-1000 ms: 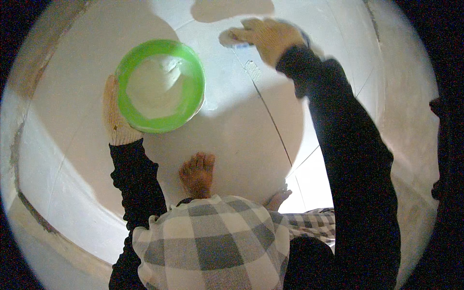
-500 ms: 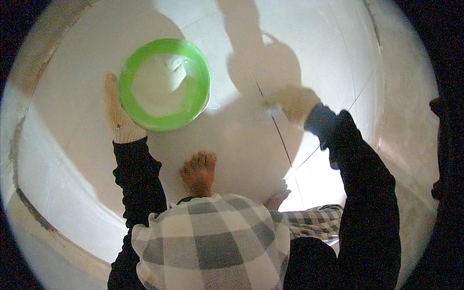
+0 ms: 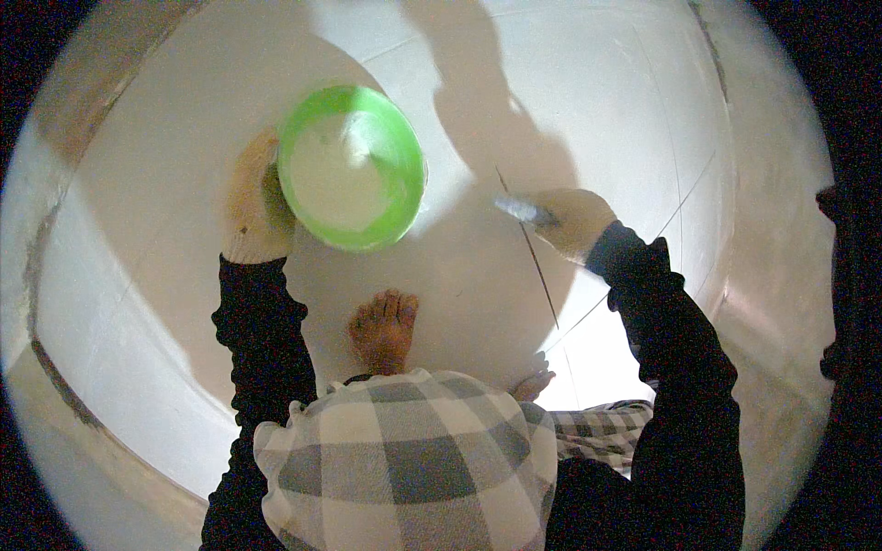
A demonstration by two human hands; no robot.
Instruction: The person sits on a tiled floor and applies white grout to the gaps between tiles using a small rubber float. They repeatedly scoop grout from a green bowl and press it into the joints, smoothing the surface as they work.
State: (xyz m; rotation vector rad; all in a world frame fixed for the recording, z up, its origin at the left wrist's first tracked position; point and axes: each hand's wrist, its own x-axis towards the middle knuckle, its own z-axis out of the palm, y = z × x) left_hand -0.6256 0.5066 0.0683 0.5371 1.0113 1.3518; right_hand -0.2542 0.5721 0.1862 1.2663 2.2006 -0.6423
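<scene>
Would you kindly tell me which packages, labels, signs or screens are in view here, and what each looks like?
None in view: no package, label, sign or screen.
Green bowl: round, holding white paste, held at its rim by the left hand.
Small tool: pale blade, gripped in the right hand over the white floor.

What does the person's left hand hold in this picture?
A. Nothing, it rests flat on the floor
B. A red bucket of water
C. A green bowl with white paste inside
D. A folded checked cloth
C: the left hand is closed on the rim of the green bowl, which has white paste inside, while the right hand holds a thin tool over the white tiled floor.
</scene>
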